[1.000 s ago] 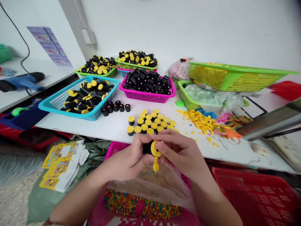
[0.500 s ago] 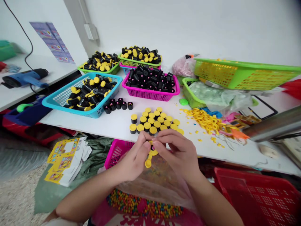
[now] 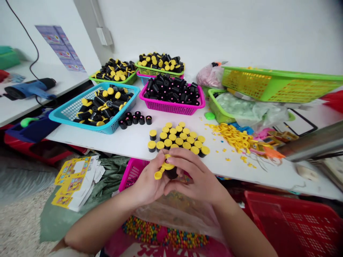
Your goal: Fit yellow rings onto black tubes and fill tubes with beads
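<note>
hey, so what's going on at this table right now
A person's left hand and right hand hold a black container with a yellow piece on top. Beyond them, yellow-topped containers stand grouped on the table. Loose yellow pieces lie to the right, and a pink basket of black containers sits behind.

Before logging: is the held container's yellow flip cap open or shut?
Open. The yellow flip cap has its round lid sticking out to one side of the black container.
</note>
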A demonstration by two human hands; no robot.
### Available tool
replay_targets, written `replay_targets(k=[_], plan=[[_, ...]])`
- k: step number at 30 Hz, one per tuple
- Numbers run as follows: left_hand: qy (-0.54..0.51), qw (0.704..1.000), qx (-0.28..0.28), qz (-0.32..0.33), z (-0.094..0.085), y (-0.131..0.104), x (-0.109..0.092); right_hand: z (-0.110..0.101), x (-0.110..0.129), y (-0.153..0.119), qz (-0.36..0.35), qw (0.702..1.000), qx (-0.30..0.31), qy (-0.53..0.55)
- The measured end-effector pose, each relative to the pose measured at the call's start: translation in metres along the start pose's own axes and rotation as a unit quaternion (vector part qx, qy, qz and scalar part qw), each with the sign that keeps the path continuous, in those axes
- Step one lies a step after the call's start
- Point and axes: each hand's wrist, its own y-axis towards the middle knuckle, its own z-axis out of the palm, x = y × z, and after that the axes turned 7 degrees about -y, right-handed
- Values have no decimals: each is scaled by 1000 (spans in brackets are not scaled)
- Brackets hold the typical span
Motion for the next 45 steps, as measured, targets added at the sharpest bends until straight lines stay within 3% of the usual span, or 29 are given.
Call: replay_targets(k=[3, 10, 14, 18, 22, 24, 26, 30, 33, 35, 36, 38, 43, 45], plan=[[-84, 995, -15, -51, 6, 2, 0, 7, 2, -2, 40, 999, -25, 20], [-143, 984, -66, -86, 12, 1, 2, 17, 10, -2, 55, 997, -50, 16], [-164, 981, -42, -89, 11, 2, 2, 16, 10, 0, 79, 995, -48, 33], [-94, 994, -45, -9, 6, 1, 2, 8, 7, 4, 119, 990, -26, 72], [126, 989, 38, 71, -3, -7, 7, 6, 6, 2, 121, 977, -116, 131], [253, 955, 87, 131, -6, -9, 7, 9, 7, 0, 155, 956, -153, 199], [361, 898, 118, 221, -9, -9, 4, 12, 8, -1, 219, 910, -131, 326], [578, 725, 115, 356, -11, -3, -14, 14, 9, 0, 352, 742, -12, 570], [700, 595, 102, 382, -10, -3, -29, 14, 6, 4, 395, 673, -15, 625], [748, 542, 92, 371, -8, -8, -36, 14, 4, 5, 411, 654, -25, 634], [762, 531, 85, 360, -7, -11, -37, 15, 3, 5, 419, 646, -26, 637], [771, 540, 78, 329, -7, -17, -38, 16, 1, 3, 435, 632, -11, 642], [722, 643, 112, 230, -15, -24, -37, 21, -1, -10, 427, 595, 46, 679], [726, 643, 119, 215, -18, -24, -38, 23, -1, -14, 432, 605, 65, 666]])
